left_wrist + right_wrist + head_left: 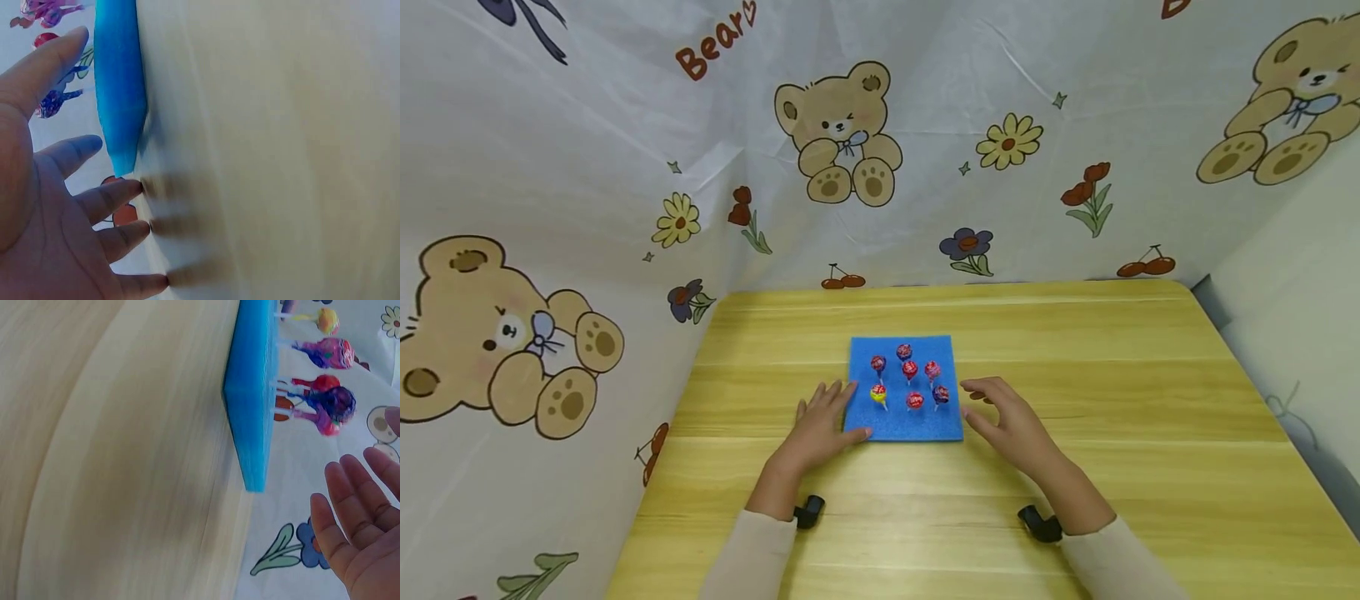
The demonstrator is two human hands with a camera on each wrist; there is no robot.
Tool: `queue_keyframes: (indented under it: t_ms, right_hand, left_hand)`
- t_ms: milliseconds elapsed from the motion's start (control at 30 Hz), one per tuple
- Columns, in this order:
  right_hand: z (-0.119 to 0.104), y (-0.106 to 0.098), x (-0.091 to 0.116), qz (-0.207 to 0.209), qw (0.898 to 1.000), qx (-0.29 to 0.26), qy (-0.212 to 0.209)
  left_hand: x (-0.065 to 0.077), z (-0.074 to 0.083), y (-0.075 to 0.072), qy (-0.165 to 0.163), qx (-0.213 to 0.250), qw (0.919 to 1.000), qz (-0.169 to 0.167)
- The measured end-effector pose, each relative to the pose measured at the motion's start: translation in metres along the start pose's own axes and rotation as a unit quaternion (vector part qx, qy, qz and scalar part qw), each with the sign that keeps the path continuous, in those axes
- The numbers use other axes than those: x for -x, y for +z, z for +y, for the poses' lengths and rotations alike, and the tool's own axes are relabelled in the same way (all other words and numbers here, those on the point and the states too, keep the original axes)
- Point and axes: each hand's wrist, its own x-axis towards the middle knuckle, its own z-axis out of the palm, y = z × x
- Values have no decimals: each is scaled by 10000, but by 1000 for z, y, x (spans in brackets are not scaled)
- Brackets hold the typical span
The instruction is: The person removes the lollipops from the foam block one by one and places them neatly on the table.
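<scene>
A blue foam board lies on the wooden table, and several wrapped lollipops stand in it on their white sticks. Among them are a yellow lollipop at the left, red lollipops in the middle and a dark lollipop at the right. My left hand is spread at the board's left side, thumb and index fingertip right at its edge. In the left wrist view the other fingertips reach down to the tabletop. Just off the right edge, my right hand hovers with loosely bent fingers and nothing in them.
The yellow wood-grain table extends to both sides of the board. Behind it and at the left hangs a white cloth printed with bears and flowers. Black wrist mounts sit at both sleeves.
</scene>
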Motion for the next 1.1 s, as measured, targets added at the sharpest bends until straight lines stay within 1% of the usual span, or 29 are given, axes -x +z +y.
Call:
queue_keyframes:
  t_ms: [267, 533, 733, 1100]
  right_hand:
    - [-9, 11, -9, 37, 9997, -196, -173]
    - [-14, 20, -15, -16, 9991, -424, -64]
    - [-14, 24, -18, -17, 9993, -375, -86]
    - [-11, 29, -22, 6, 9993, -341, -153]
  left_hand:
    - [-2, 0, 4, -104, -16, 9999, 81]
    - [0, 1, 6, -121, -11, 9999, 20]
    - [0, 2, 6, -86, -22, 9999, 47]
    - [-1, 1, 5, -90, -50, 9999, -11]
